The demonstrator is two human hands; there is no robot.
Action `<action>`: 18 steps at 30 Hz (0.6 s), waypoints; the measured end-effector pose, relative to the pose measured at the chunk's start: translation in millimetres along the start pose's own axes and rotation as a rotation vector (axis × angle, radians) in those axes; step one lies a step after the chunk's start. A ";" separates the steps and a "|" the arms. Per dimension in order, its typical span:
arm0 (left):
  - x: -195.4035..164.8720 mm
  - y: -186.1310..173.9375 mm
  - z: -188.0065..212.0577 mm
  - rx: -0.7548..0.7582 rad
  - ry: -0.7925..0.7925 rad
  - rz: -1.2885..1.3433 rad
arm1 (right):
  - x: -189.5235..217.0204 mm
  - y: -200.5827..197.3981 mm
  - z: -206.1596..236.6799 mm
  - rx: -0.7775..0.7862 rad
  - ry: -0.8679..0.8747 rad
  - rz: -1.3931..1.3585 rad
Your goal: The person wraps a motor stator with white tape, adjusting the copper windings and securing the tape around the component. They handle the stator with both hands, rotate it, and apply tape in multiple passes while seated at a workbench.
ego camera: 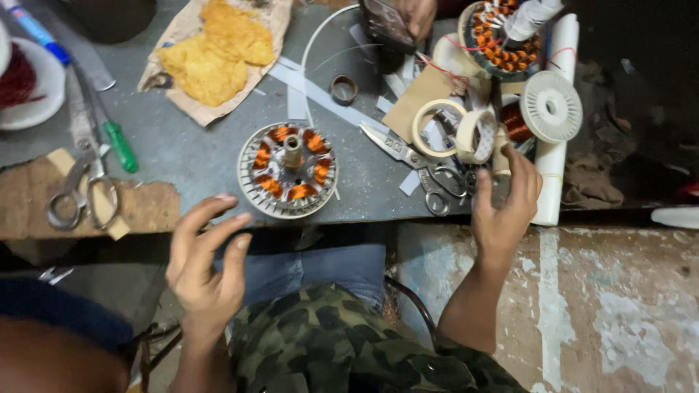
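Observation:
A round motor stator (287,169) with copper-orange windings lies flat near the front edge of the grey table (196,156). My left hand (207,262) hovers just in front and to the left of it, fingers spread, holding nothing. My right hand (506,207) reaches up at the table's right front edge. Its fingertips are against a roll of masking tape (477,136) and a copper wire spool (518,120). Whether they grip anything is hidden. A second tape roll (435,127) leans beside them.
Silver scissors (419,166) lie by the tape. At the left are large scissors (80,191) on cardboard and a green-handled screwdriver (120,145). A yellow cloth (218,47), a second stator (502,36), a white spool (551,106) and another person's hand (416,14) sit at the back.

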State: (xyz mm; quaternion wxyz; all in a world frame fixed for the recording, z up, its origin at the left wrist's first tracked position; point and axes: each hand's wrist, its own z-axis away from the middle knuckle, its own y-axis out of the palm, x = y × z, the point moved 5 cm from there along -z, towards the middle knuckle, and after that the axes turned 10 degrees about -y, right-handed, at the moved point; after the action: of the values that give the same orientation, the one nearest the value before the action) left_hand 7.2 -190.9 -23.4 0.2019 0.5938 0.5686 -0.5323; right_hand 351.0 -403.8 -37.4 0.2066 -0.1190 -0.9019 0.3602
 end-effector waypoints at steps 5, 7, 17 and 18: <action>-6.1 -4.8 6.6 0.007 0.041 0.082 | -20.1 32.3 10.3 0.205 -0.084 0.080; -9.3 -8.2 10.9 0.055 0.081 0.068 | -19.7 37.3 11.1 0.191 -0.146 0.171; -29.8 16.3 29.3 0.131 0.110 0.192 | 97.5 34.4 67.2 -0.030 -0.222 -0.676; -30.9 16.4 30.3 0.108 0.115 0.185 | 110.3 36.0 69.9 0.008 -0.280 -0.702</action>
State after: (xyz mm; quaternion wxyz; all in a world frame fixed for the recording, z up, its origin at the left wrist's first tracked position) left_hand 16.2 -235.2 -13.4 0.1848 0.6835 0.4924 -0.5062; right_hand 223.5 -380.0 -76.7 0.1926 0.2486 -0.9058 0.2839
